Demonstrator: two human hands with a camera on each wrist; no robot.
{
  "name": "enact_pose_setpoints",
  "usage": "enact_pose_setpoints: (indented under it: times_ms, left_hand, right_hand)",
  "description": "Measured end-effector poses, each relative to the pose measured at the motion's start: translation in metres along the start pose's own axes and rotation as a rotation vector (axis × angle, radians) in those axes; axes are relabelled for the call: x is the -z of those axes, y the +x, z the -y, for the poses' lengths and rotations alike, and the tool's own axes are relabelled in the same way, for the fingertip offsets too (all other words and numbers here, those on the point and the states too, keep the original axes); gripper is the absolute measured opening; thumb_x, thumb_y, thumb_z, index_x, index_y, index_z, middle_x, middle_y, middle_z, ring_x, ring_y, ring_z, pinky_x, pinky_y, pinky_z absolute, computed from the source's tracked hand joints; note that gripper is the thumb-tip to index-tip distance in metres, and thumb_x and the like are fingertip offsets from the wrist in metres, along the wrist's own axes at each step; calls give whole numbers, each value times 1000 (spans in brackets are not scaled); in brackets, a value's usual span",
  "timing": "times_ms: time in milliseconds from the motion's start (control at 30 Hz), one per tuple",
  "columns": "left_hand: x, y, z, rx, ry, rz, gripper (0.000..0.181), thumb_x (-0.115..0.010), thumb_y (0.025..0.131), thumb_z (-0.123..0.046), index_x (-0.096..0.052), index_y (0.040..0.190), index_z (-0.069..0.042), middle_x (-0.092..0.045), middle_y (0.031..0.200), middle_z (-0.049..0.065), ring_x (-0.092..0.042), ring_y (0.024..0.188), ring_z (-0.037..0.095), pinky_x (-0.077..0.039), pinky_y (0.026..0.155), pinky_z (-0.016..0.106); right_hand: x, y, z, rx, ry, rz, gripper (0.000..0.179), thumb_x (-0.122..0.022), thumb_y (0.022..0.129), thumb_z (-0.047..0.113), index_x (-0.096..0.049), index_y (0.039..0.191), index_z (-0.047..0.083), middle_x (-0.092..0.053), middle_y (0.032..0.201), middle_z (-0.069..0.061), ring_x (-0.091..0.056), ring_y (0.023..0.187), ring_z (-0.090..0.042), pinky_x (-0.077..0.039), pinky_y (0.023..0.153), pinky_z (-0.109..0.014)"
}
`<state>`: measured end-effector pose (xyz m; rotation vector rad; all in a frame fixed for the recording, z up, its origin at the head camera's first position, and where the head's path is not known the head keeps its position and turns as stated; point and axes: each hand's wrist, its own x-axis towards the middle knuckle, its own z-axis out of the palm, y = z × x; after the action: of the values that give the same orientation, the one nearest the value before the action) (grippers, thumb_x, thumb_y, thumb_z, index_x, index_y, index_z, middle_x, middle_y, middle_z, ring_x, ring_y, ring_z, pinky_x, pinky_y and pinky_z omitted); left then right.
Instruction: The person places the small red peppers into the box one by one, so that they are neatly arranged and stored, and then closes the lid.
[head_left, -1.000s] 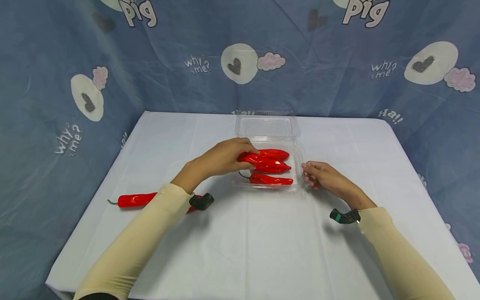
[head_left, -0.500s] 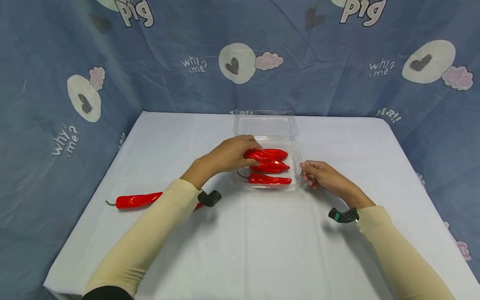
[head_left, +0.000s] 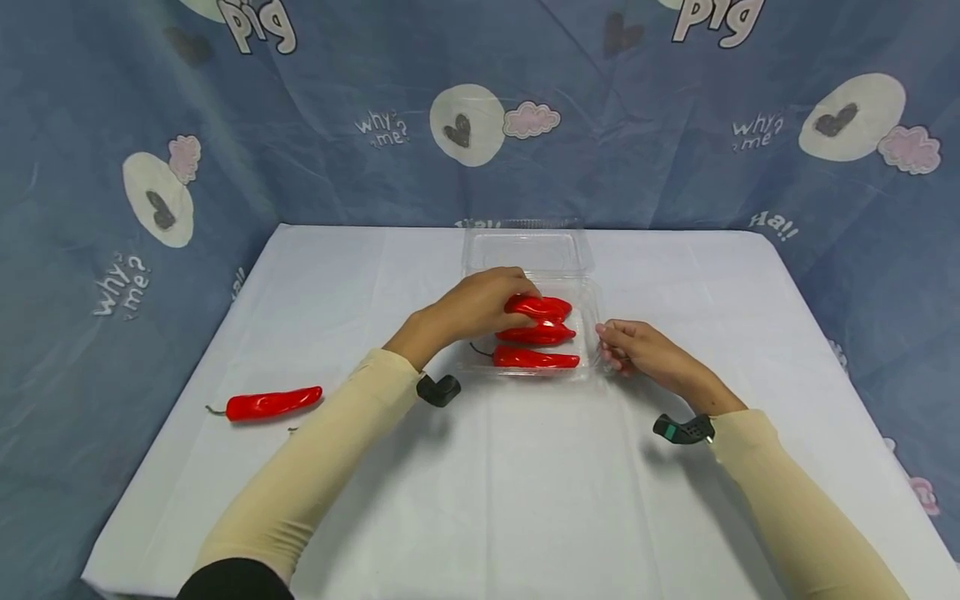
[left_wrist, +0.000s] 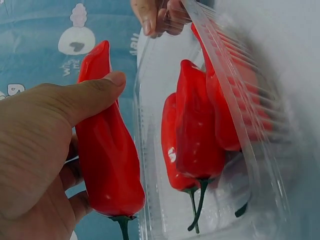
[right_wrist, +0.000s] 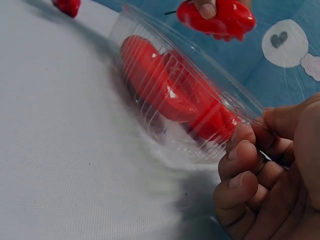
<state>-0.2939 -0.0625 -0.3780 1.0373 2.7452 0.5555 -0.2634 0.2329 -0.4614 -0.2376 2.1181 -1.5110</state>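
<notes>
My left hand (head_left: 487, 302) grips a red chili pepper (left_wrist: 107, 145) between thumb and fingers, over the back part of a clear plastic clamshell box (head_left: 587, 293). Inside the box lie three more red peppers: one near the front wall (head_left: 536, 357), a middle pepper (left_wrist: 200, 125) and another beside it (left_wrist: 170, 142), which the held pepper partly hides in the head view. At the box's right front corner, my right hand (head_left: 637, 350) pinches the rim between thumb and forefinger, its other fingers curled below.
The box's clear lid (head_left: 525, 252) is folded back toward the blue printed curtain (head_left: 337, 167). A loose red pepper (head_left: 273, 404) lies on the white table (head_left: 555, 500) at the left. Another pepper's stem (head_left: 293, 430) shows beside my left sleeve, its body hidden.
My left hand has carried its pepper rightward over the box. The loose pepper on the left is now fully uncovered by the sleeve. My right hand keeps its hold on the rim.
</notes>
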Motion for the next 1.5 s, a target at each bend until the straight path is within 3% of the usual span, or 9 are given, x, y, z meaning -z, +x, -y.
enact_pose_setpoints:
  times_ms: [833, 1233, 1500]
  left_hand:
    - [-15, 34, -7, 20, 28, 32, 41, -80, 87, -33, -69, 124, -19, -60, 110, -5, -56, 98, 11, -53, 90, 31]
    - [-23, 44, -5, 59, 99, 58, 42, -81, 87, -34, -69, 125, -21, -64, 111, -4, -58, 99, 10, -53, 89, 29]
    - [-26, 48, -8, 83, 98, 72, 43, -82, 85, -33, -69, 125, -20, -64, 111, -3, -57, 99, 12, -54, 88, 30]
  right_hand:
    - [0, 0, 2, 2, 19, 6, 39, -48, 107, 36, -51, 94, 0, -52, 77, -6, -49, 67, -15, -41, 57, -28]
    - [1, -1, 2, 10, 31, 10, 38, -48, 108, 34, -50, 93, -1, -52, 76, -7, -49, 66, -15, -41, 58, -29]
    - [1, -2, 1, 13, 38, 12, 37, -47, 108, 32, -50, 92, -2, -51, 76, -7, -49, 66, -15, -41, 57, -28]
